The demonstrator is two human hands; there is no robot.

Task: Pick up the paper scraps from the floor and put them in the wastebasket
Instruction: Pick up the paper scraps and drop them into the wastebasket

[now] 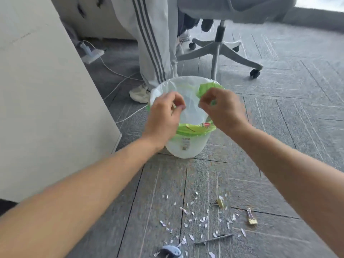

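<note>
Carpet scraps [197, 218] near; hands [193, 110] above wastebasket [188, 146] rim.

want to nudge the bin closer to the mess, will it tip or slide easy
The bin looks like thin translucent plastic holding little, so it is probably light and should slide on the carpet. It is taller than its narrow base, so a push near the rim might tip it. The loose liner could slip off.

Bright, even daylight pours in from the far right; shadows stay soft. Motion blur smears everything, and wide-angle bending warps the edges.
</note>
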